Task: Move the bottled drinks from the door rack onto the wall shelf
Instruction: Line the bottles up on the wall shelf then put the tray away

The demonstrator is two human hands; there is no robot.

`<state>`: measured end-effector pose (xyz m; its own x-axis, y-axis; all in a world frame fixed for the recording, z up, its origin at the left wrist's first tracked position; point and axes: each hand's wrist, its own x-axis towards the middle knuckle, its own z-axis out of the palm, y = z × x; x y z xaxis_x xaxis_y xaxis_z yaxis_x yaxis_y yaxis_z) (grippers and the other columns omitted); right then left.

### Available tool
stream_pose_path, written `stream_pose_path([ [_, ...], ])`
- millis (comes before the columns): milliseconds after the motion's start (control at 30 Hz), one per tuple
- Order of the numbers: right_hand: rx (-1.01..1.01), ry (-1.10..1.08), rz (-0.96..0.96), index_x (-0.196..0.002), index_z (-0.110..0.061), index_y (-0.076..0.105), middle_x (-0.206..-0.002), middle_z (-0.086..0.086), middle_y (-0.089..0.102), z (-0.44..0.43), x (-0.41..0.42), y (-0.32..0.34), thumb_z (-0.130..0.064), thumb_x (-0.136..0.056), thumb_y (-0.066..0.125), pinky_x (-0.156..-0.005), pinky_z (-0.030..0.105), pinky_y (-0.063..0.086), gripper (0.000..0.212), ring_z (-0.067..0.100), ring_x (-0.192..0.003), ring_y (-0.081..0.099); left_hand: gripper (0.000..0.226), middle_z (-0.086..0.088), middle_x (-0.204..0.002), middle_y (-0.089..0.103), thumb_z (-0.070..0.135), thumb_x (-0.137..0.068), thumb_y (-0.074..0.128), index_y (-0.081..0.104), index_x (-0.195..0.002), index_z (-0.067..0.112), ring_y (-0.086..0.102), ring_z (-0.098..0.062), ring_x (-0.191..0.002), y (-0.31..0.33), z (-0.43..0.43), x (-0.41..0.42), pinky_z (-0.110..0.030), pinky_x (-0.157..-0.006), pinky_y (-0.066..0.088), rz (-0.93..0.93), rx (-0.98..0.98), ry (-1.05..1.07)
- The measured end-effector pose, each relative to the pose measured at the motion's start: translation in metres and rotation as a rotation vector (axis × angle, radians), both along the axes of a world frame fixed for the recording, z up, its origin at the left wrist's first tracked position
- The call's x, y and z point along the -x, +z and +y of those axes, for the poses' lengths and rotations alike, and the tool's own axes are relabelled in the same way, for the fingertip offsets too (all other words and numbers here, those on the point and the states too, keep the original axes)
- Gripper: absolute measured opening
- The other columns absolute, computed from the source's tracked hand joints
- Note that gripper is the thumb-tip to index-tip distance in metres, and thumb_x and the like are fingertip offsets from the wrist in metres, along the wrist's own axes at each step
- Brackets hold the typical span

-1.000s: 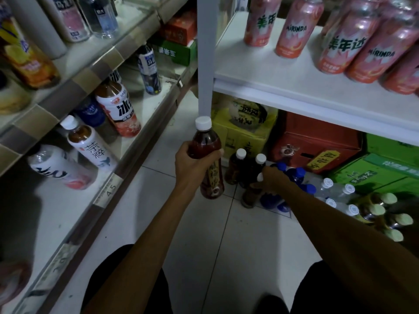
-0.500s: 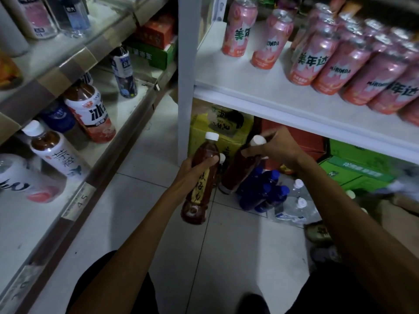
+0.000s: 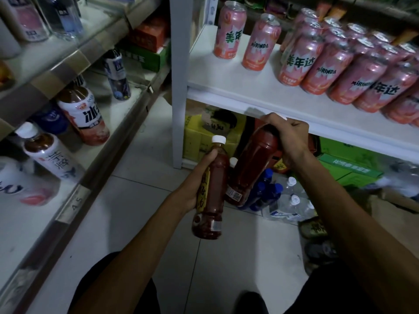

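My left hand [image 3: 196, 177] grips a dark tea bottle [image 3: 212, 200] with a white cap and yellow label, held upright over the floor. My right hand [image 3: 289, 137] grips the neck of a second dark tea bottle [image 3: 251, 168], lifted and tilted, its cap hidden under my fingers, just below the front edge of the white shelf [image 3: 249, 87]. More bottles stand on the floor [image 3: 269, 193] below it, with blue and white caps. The metal shelf on the left [image 3: 127, 105] carries several bottled drinks.
Pink Mirinda cans [image 3: 317, 62] fill the right part of the white shelf, with bare board at its left front. A white upright post [image 3: 179, 82] stands between the two shelf units. Yellow, red and green cartons [image 3: 347, 166] sit under the white shelf.
My right hand has lifted the second tea bottle up from the floor group to just under the white shelf's edge. The left hand keeps its bottle, slightly lower in view.
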<state>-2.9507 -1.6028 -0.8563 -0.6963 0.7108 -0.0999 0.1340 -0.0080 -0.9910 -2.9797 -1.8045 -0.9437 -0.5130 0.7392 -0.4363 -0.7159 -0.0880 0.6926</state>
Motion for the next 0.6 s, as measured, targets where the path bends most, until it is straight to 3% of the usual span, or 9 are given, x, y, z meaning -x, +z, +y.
stream_pose_path([
  [167, 0.24, 0.046, -0.013, -0.088, -0.005, 0.064, -0.076, 0.017, 0.057, -0.029, 0.009, 0.002, -0.034, -0.061, 0.086, -0.058, 0.033, 0.054, 0.046, 0.024, -0.058, 0.058, 0.051, -0.013, -0.111, 0.065, 0.054, -0.084, 0.061, 0.067, -0.118, 0.016, 0.062, -0.026, -0.097, 0.001, -0.001, -0.011, -0.038, -0.088, 0.048, 0.005, -0.012, 0.022],
  [300, 0.418, 0.274, -0.079, -0.099, -0.01, 0.069, -0.094, 0.016, 0.063, -0.036, 0.013, 0.003, -0.05, -0.064, 0.083, -0.072, 0.038, 0.056, 0.054, 0.027, -0.078, 0.063, 0.051, -0.009, -0.103, 0.069, 0.052, -0.087, 0.059, 0.065, -0.119, 0.014, 0.066, -0.022, -0.088, 0.006, -0.006, -0.006, -0.034, -0.081, 0.052, -0.01, -0.044, 0.084],
  [500, 0.381, 0.416, -0.046, -0.089, -0.009, 0.069, -0.095, 0.017, 0.064, -0.042, 0.013, -0.001, -0.067, -0.05, 0.084, -0.081, 0.04, 0.055, 0.071, 0.029, -0.086, 0.065, 0.046, -0.01, -0.101, 0.068, 0.054, -0.081, 0.067, 0.074, -0.105, 0.016, 0.063, -0.024, -0.088, 0.001, -0.009, 0.005, -0.037, -0.088, 0.046, -0.035, -0.045, 0.153],
  [600, 0.347, 0.385, 0.063, -0.096, -0.008, 0.067, -0.096, 0.017, 0.066, -0.04, 0.009, -0.012, -0.055, -0.065, 0.082, -0.086, 0.044, 0.055, 0.059, 0.028, -0.086, 0.067, 0.043, -0.008, -0.093, 0.068, 0.054, -0.082, 0.065, 0.075, -0.097, 0.015, 0.063, -0.021, -0.081, 0.002, -0.007, 0.004, -0.034, -0.079, 0.048, -0.072, -0.045, 0.167],
])
